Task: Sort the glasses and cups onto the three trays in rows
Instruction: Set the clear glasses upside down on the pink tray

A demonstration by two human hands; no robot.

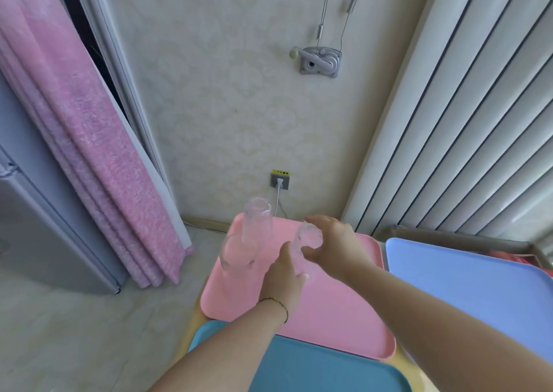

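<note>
A pink tray (pixel 338 317) lies in the middle, with a teal tray (pixel 314 370) in front of it and a blue tray (pixel 466 278) to its right. Two clear glasses stand on the pink tray's far left: one at the back corner (pixel 258 227), one in front of it (pixel 238 255). A third clear glass (pixel 303 249) stands further right on the pink tray. My left hand (pixel 284 278) grips its lower part from the left. My right hand (pixel 332 245) holds its top from the right.
A folded pink mat (pixel 89 140) leans against the wall at the left, beside a grey fridge (pixel 39 227). A wall socket with a white plug (pixel 279 180) sits behind the trays. Ribbed white panels (pixel 463 122) rise at the right.
</note>
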